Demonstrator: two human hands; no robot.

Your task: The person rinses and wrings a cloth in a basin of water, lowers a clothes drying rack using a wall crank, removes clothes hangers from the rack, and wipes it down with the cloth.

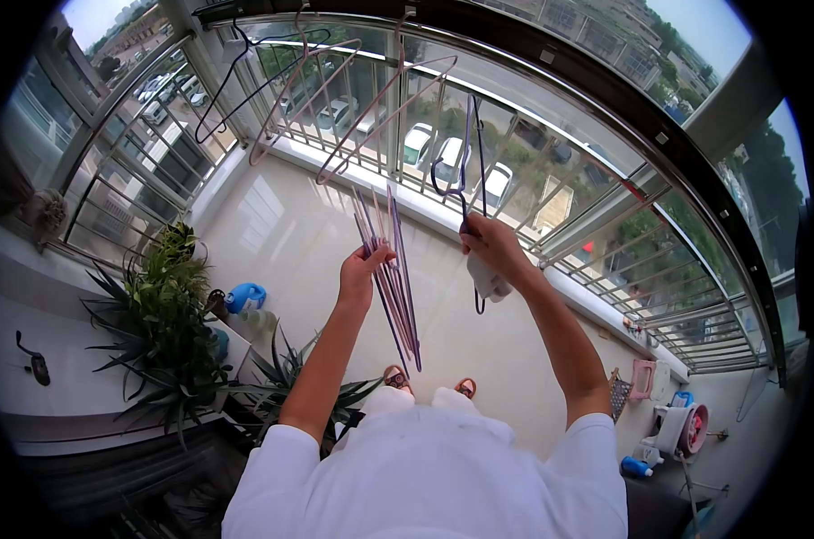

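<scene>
Several thin hangers (396,301), purple and pinkish, hang in a bundle from my left hand (368,265), whose fingers are closed round them. To the right, my right hand (490,241) is closed on a dark blue hanger (472,153). Something white (488,278) is bunched just under that hand; what it is I cannot make out. Two pink hangers (413,81) (304,81) and a dark blue hanger (232,85) hang from the rail above, ahead and to the left of my hands.
A metal railing (551,162) with windows curves round the balcony. Green plants (169,314) and a blue jug (245,297) stand at the left. A pink basin (694,429), a pink stool (641,380) and a blue bottle (636,467) are at the lower right.
</scene>
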